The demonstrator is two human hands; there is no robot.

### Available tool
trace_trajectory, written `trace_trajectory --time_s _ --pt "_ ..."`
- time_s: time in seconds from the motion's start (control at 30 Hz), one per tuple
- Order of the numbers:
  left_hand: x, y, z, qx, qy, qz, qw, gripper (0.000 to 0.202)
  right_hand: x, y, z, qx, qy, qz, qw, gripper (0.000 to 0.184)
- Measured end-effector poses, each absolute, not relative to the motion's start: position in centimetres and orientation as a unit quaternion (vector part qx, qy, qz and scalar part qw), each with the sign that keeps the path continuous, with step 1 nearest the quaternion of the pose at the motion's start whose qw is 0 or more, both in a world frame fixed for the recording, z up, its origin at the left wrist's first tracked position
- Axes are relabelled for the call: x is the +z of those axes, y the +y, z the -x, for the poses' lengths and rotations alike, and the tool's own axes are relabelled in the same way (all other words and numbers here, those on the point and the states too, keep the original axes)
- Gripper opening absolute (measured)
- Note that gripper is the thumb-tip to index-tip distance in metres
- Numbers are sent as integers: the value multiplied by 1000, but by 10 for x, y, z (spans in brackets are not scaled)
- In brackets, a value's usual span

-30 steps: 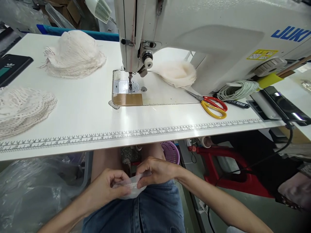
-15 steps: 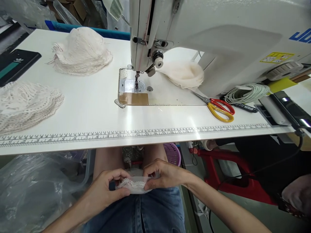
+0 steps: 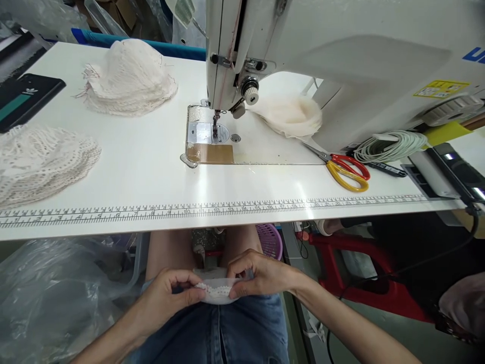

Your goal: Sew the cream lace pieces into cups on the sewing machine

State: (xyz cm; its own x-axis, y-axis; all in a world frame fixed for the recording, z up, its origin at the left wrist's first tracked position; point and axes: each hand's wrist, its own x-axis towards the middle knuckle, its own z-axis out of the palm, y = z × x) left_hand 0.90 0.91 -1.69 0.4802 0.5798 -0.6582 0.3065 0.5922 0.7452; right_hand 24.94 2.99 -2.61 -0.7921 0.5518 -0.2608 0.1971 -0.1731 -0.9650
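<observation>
Low over my lap is a small white fabric piece (image 3: 217, 298) with a lace edge, sheer and curved like a cup. My left hand (image 3: 176, 290) pinches the left end of its lace between thumb and fingers. On the opposite end, my right hand (image 3: 253, 275) grips the fabric with thumb and bent fingers. Above my hands is the table's front edge, with the sewing machine (image 3: 223, 65) standing behind it. Its presser foot (image 3: 215, 129) is over the needle plate, with no cloth under it.
Two stacks of white lace pieces, one at the back (image 3: 129, 81) and one at the left (image 3: 45, 164), lie near a dark phone (image 3: 28, 98). Pale sheer pieces (image 3: 293, 114), scissors (image 3: 343, 169) and coiled cord (image 3: 390, 146) sit rightward. Another person is beside a red stool (image 3: 371, 273).
My left hand has slid right along the lace edge, closer to my right hand. The fabric now shows less lace between them. My right hand has barely shifted.
</observation>
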Motion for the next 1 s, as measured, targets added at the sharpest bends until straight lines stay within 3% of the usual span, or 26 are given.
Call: trace_trajectory --time_s 0.27,0.67,1.0 --pt "-7 11 -14 84 488 -469 731 24 -29 24 -237 698 -638 299 128 33" --pt "-19 6 3 72 526 -428 731 33 -30 23 -244 689 -651 287 135 13" --pt "-12 15 -16 18 490 -489 721 25 -28 27 -240 666 -690 255 129 14"
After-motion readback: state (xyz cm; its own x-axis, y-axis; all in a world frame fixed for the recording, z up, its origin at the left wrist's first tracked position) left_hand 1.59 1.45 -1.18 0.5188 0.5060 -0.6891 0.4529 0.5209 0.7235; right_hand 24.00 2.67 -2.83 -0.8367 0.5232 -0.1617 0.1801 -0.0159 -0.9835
